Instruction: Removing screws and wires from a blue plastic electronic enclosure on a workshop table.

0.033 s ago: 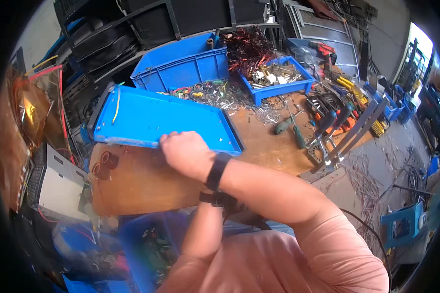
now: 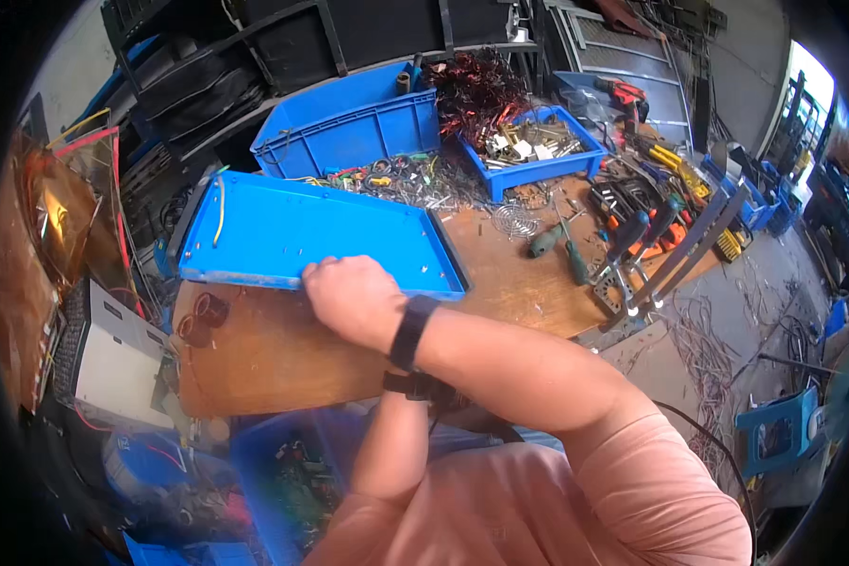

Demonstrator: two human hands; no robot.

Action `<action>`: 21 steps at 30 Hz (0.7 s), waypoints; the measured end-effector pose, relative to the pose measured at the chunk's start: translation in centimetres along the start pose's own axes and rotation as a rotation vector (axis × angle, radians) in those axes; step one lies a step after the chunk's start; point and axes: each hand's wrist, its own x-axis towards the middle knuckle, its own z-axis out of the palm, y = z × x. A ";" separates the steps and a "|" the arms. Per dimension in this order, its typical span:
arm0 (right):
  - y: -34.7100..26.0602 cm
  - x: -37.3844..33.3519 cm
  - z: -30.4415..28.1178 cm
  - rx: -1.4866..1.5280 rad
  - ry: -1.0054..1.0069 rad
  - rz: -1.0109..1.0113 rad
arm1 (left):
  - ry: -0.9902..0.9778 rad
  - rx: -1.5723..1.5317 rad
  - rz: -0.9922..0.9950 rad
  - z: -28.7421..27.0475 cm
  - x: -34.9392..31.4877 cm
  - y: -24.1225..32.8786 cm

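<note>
A shallow blue panel with a raised rim point(image 2: 349, 231) lies tilted on the wooden table, with small holes or screws and a yellowish strip on its inner face. My right hand point(image 2: 354, 300) is closed at the panel's near rim, its fingers curled and mostly turned away from view. A black band circles that wrist. My left forearm point(image 2: 391, 448) rises from the lower edge and passes under the right one, a dark watch at its wrist. The left hand itself is hidden behind my right forearm.
Behind the panel stand a large blue crate point(image 2: 349, 132) and a blue tray point(image 2: 547, 173) of metal parts. Screwdrivers point(image 2: 575, 264) and upright metal bars point(image 2: 693, 250) are on the right. Copper-coloured rings point(image 2: 208, 309) sit left; a blue bin point(image 2: 259, 457) of scrap is below.
My right hand and wrist have shifted slightly left along the panel's rim. The panel looks nearly unmoved.
</note>
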 end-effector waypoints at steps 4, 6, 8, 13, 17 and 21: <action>-1.5 0.3 0.0 -0.049 -0.112 -0.025 | 0.183 0.230 0.053 1.2 -1.3 1.9; -2.1 0.2 1.0 -0.161 -0.218 -0.024 | 0.269 0.345 0.078 2.2 -1.0 1.5; -3.1 0.1 0.6 -0.274 -0.332 -0.029 | 0.358 0.456 0.107 2.8 -1.6 1.7; -5.2 0.5 1.9 -0.315 -0.613 -0.020 | 0.573 0.737 0.168 4.2 -3.1 3.2; -6.0 1.3 4.1 -0.247 -0.645 -0.025 | 0.731 0.971 0.210 5.9 -3.3 3.4; -6.3 0.8 3.9 -0.227 -0.654 -0.053 | 0.891 1.216 0.265 7.6 -3.0 3.5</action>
